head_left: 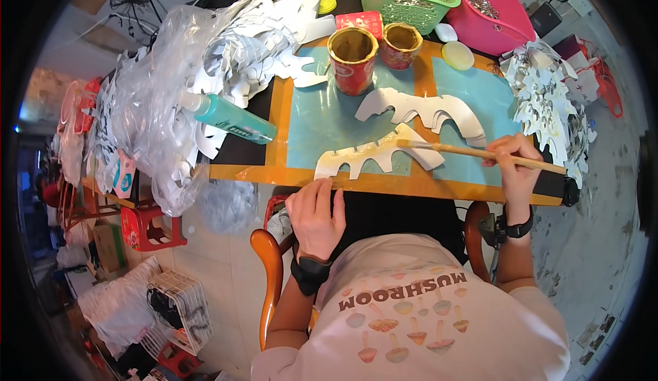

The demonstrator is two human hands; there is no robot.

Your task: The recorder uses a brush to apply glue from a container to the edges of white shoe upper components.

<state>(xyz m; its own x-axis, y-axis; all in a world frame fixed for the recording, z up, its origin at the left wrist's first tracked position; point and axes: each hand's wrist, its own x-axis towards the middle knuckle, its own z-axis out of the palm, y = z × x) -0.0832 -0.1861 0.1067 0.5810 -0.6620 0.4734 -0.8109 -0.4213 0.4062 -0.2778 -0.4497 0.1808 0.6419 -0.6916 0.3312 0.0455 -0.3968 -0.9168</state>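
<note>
A white scalloped cutout [373, 153] lies along the near side of the light-blue work mat. My right hand [514, 163] grips a long wooden-handled brush [466, 151], and the brush's far end rests on the upper surface of this cutout. My left hand [317, 216] reaches flat at the table edge, fingers stretched out, its fingertips at the cutout's left end. Whether they press on it is hard to see. Just beyond lies a small stack of similar white cutouts [421, 110]. Two red tins [353, 72] with yellowish coated insides stand behind these.
A teal bottle [236, 119] leans at left beside heaped white cutouts and clear plastic [147, 106]. Green [408, 10] and pink [490, 28] baskets holding small metal pieces stand at the back. More cutouts [538, 100] hang at the right edge. Chair armrests [267, 271] flank me.
</note>
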